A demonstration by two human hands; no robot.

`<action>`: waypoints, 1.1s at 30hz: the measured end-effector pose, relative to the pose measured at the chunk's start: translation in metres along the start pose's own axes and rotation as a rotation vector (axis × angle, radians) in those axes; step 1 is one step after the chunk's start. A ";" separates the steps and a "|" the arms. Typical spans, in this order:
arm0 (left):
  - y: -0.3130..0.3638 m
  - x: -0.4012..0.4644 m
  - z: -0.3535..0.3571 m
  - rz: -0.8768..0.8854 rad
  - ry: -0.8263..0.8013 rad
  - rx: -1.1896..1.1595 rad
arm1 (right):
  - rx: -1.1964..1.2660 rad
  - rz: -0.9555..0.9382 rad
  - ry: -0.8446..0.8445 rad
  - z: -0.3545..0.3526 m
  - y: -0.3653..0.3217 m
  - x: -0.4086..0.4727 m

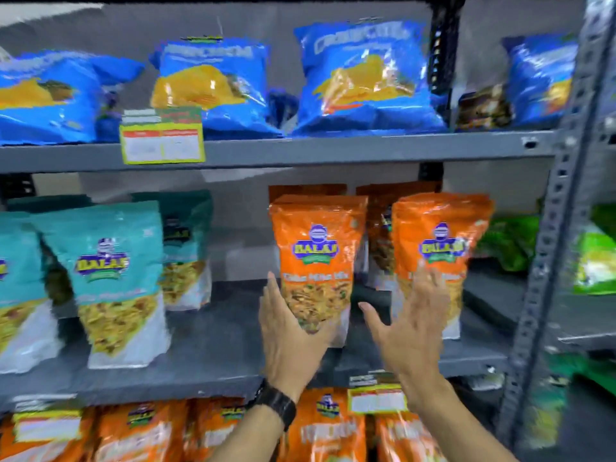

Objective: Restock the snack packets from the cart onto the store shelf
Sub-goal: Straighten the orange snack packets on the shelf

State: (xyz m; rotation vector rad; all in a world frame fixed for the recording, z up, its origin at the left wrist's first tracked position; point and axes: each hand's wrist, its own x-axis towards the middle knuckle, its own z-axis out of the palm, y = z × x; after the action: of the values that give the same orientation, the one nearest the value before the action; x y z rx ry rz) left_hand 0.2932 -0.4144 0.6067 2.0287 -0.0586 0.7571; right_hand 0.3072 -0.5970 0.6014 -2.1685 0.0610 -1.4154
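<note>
Our left hand [293, 331] cups the lower left edge of an orange packet [316, 261] standing on the middle shelf [213, 358]; our right hand [410, 328] is spread and holds nothing, just in front of a second orange packet [440, 258]. Both stand upright, so we judge this pair nearly placed. The cart is out of view, so what remains we cannot tell. Both packets read "BALAJI", as do the teal packets [110, 278]; the blue bags [363, 78] above are too blurred to read.

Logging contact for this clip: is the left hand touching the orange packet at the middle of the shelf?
Touching. The head view shows the left hand cupped against the lower left edge of the orange packet, fingers overlapping its side with no gap visible.
</note>
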 end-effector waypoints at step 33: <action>0.007 -0.015 0.058 -0.087 0.066 0.152 | 0.173 0.274 -0.352 -0.013 0.123 0.045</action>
State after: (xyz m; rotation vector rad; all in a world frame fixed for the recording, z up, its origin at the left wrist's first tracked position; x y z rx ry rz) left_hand 0.3072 -0.4680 0.5819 2.1329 0.1288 0.7934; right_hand 0.3468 -0.7215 0.5861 -2.1362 0.0981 -0.8450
